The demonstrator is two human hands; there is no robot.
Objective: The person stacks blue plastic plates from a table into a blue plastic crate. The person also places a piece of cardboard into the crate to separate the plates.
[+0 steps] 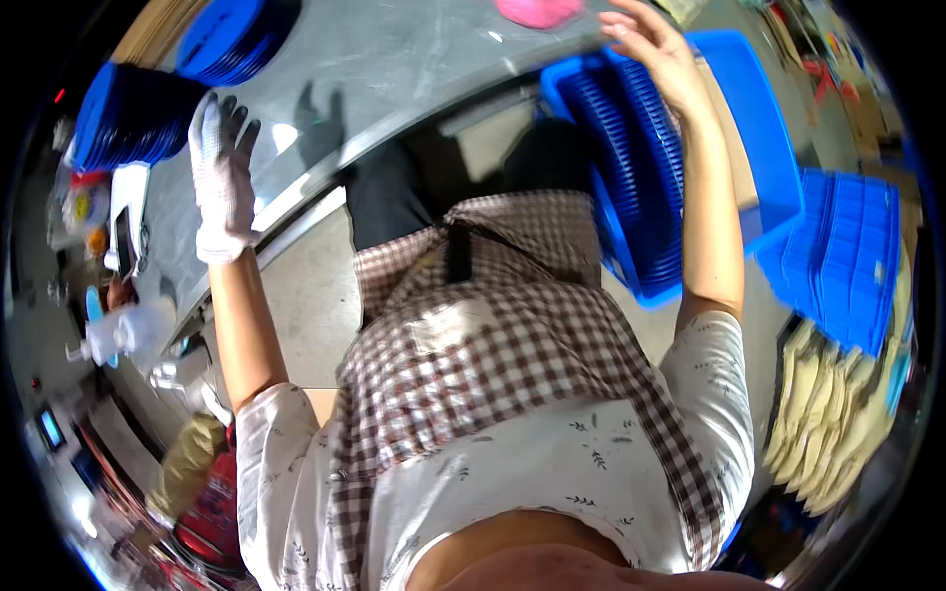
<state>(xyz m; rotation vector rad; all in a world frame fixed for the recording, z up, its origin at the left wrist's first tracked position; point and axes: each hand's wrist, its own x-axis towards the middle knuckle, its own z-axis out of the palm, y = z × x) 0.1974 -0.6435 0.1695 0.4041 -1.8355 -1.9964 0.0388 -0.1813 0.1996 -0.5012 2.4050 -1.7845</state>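
Note:
My left hand [225, 182] wears a white glove with dark fingertips. Its fingers are stretched and slightly spread over the grey metal table [384, 59], holding nothing. Close to those fingers stands a stack of round blue plastic pieces [128, 118], with a second blue stack [232, 44] behind it. My bare right hand [658, 57] is held out over the far end of a blue bin [778, 148], its fingers loosely extended and nothing visible in them. Rows of stacked blue pieces [631, 167] sit inside that bin, partly hidden by my forearm.
A pink object [539, 10] lies at the table's far side. Folded blue crates [838, 256] and a bundle of cream sacks [828, 404] are on the right. A clear bottle [128, 330] and white scissors-like handles [128, 212] lie at the left.

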